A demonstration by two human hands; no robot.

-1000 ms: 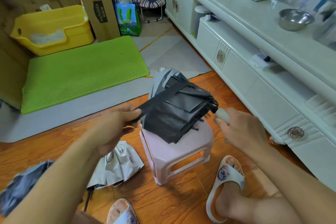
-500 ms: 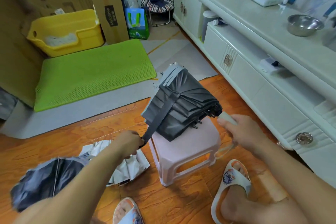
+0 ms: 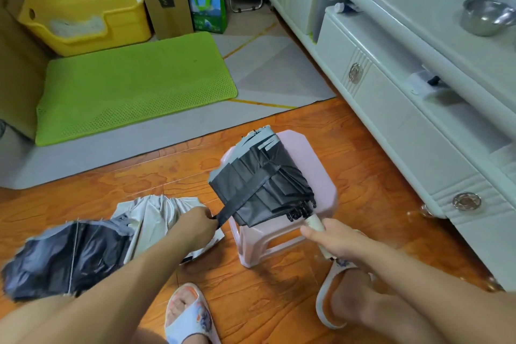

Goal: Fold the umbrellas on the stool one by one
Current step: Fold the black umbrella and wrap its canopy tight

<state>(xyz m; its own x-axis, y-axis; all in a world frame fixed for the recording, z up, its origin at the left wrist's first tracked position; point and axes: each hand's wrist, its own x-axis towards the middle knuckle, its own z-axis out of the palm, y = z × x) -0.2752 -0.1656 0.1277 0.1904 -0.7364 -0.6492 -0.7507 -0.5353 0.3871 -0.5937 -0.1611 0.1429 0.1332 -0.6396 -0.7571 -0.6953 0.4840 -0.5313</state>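
Black umbrella [image 3: 262, 184]: lies collapsed on top of the pink stool [image 3: 315, 165], canopy bunched in loose pleats, its tip end pointing away from the person and its handle end toward them.
Position relative to hands: it sits between the two hands, slightly beyond them; the left hand is just off its near-left corner, the right hand at its near-right end.
Left hand [image 3: 195, 227]: fingers curled, pinching the end of the closing strap [image 3: 243, 195], which runs taut and diagonally across the canopy down to the hand.
Right hand [image 3: 332, 240]: fist wrapped round the pale handle [image 3: 314, 223], thumb along its side; the handle sticks out over the stool's near edge.
Look of the umbrella: dark grey-black fabric with a lighter grey band at the far edge; black rib tips cluster where the canopy meets the handle; folds are uneven, not yet wrapped tight.
Stool: stands on the orange wooden floor [image 3: 363, 148], near a white cabinet [image 3: 418, 126] on the right.
Other umbrellas: a silver-white one [image 3: 156, 212] and a dark one [image 3: 69, 257] lie crumpled on the floor left of the stool, touching each other, partly behind the left forearm.
Feet: in white slippers [image 3: 190, 315], one either side, below the stool.
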